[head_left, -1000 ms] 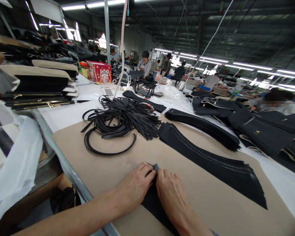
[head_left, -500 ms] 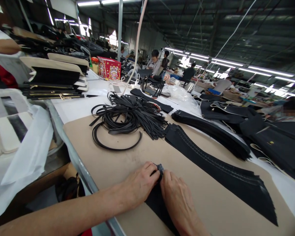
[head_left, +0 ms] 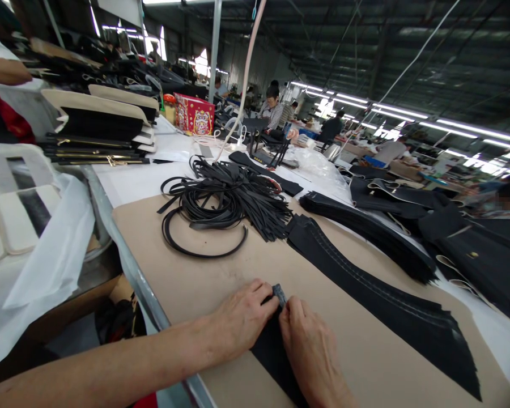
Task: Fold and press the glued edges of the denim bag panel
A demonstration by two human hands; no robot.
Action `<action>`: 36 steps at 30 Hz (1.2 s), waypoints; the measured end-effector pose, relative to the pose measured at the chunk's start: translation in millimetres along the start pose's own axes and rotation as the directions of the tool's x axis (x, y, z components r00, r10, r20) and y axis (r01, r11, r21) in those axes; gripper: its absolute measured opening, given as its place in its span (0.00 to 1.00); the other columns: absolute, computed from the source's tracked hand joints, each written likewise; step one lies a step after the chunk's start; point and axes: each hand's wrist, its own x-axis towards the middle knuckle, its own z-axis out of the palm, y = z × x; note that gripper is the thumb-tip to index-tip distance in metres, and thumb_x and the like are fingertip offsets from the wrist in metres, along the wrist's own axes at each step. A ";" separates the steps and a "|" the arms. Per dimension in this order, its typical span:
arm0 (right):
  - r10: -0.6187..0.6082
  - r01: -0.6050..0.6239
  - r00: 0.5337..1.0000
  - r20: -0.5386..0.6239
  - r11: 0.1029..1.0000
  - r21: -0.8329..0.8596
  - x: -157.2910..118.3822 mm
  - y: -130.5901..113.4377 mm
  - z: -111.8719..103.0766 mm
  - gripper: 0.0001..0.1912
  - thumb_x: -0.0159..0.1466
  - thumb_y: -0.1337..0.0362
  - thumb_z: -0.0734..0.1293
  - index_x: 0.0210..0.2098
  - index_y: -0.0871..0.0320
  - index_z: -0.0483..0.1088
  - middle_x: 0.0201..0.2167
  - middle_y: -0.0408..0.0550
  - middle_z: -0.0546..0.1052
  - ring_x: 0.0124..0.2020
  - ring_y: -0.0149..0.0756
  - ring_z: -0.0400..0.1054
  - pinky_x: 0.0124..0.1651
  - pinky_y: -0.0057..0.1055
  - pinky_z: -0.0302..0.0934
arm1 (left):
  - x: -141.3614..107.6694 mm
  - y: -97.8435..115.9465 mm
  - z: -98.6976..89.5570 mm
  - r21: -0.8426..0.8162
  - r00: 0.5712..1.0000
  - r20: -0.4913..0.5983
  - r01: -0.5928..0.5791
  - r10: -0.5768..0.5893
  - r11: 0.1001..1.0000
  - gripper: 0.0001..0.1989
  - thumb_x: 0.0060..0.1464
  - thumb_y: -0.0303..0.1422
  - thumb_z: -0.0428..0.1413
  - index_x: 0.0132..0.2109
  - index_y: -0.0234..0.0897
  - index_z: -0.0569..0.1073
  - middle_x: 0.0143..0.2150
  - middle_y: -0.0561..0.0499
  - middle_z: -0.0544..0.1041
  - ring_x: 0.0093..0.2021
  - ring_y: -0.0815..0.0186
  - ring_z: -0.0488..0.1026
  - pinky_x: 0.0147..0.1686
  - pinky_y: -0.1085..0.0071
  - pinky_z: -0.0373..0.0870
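Two hands close in on the far end of a black strip

In the head view, the black strip [head_left: 268, 352] lies on a tan sheet [head_left: 182, 283] near the bottom of the view, running from the near edge up between the two hands. Its far end, where a small grey patch [head_left: 279, 293] shows, sits right at the fingertips; part of the strip's right side is covered by a hand.

The left hand [head_left: 247, 311] comes in from the left, fingers bent and drawn together, thumb toward them, with hold of the strip's left edge just beside the grey patch. The right hand [head_left: 308, 340] is likewise nearly closed, its fingers curled under and its fingertips gripping the strip at the near right corner of the grey patch. The exact pinch of its thumb is hidden. Only a narrow gap, with the strip and patch in it, parts the two hands.

Beyond them on the sheet lies a heap of black straps [head_left: 221, 198], with a curved black band [head_left: 204, 253] just on its near side. To the right, a long black piece [head_left: 386, 297] with a line of pale marks stretches beside a stack of curved black pieces [head_left: 365, 238].
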 end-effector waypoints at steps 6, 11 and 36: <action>0.017 -0.017 0.996 0.085 1.000 0.000 -0.7 -2.8 3.1 0.10 0.64 0.74 0.60 0.29 0.55 0.62 0.23 0.43 0.71 0.23 0.35 0.67 0.28 0.29 0.51 | -0.6 -0.3 1.2 -0.002 1.000 -0.004 -0.010 0.010 1.000 0.13 0.59 0.23 0.47 0.50 0.34 0.67 0.47 0.44 0.71 0.49 0.61 0.66 0.52 0.62 0.68; -0.007 -0.004 0.988 0.157 0.998 0.070 0.9 -3.3 -1.7 0.10 0.62 0.78 0.62 0.32 0.56 0.65 0.28 0.44 0.72 0.27 0.37 0.67 0.33 0.32 0.54 | -1.5 -0.6 1.3 -0.024 0.999 -0.030 0.012 -0.012 1.000 0.14 0.58 0.22 0.47 0.50 0.36 0.67 0.49 0.44 0.69 0.51 0.61 0.66 0.53 0.61 0.68; 0.162 -0.230 0.971 0.176 0.836 0.498 -44.5 28.1 -41.4 0.19 0.65 0.77 0.59 0.48 0.51 0.69 0.39 0.46 0.68 0.40 0.38 0.60 0.43 0.35 0.53 | 6.1 2.3 -10.0 0.149 0.995 0.033 -0.097 0.093 0.984 0.22 0.58 0.20 0.45 0.54 0.45 0.70 0.55 0.49 0.70 0.56 0.58 0.61 0.52 0.58 0.60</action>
